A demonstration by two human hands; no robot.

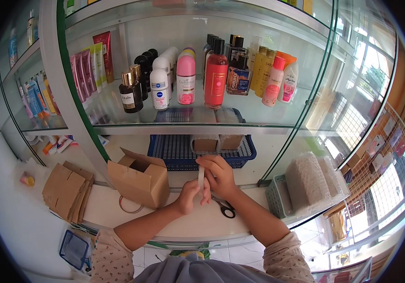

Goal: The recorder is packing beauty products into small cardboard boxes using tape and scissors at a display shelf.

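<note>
A narrow, pale strip or roll of tape (201, 176), seen edge-on, stands upright between my hands above the white counter. My right hand (219, 176) holds its upper part between thumb and fingers. My left hand (191, 197) is at its lower end, fingers partly curled; its exact contact is hard to make out. Black-handled scissors (228, 211) lie on the counter just beyond my right wrist, partly covered by it. An open cardboard box (158, 184) stands to the left of my hands, and a thin roll of tape (130, 211) lies against its base.
Flattened cardboard boxes (62, 191) are stacked at left. Behind my hands, a blue plastic basket (174, 164) holds bubble-wrapped boxes (205, 145). A green basket (276, 201) with bubble-wrapped packages (306, 184) is at right. A glass shelf (188, 118) with toiletry bottles overhangs the back.
</note>
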